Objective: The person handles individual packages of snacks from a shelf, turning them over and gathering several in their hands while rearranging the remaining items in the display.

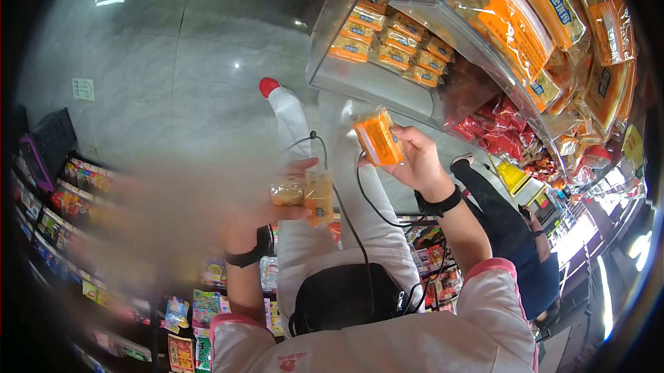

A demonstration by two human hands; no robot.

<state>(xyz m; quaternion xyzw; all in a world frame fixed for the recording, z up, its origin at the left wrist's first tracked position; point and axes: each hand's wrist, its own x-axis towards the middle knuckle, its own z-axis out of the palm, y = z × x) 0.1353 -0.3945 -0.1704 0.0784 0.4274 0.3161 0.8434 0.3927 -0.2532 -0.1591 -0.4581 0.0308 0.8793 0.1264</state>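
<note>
My right hand point(418, 162) pinches an orange-and-clear wrapped snack packet point(377, 139), its printed side turned towards me. Over my lap, my left hand point(299, 212) is closed around two small clear-wrapped snack packets point(317, 197), held side by side. Part of this hand is lost in a blur. Ahead of my right hand stands a clear plastic bin point(366, 100), where similar orange-wrapped packets point(395, 55) lie in stacked rows. Dark cables hang near both wrists, which wear black bands.
Larger bagged snacks point(519, 27) fill a raised clear bin at the upper right, with red packets point(494, 127) below. Shelves of colourful packets point(83, 179) line the left. Another person in dark trousers point(491, 210) is close on my right. Grey tiled floor point(207, 48) stretches ahead.
</note>
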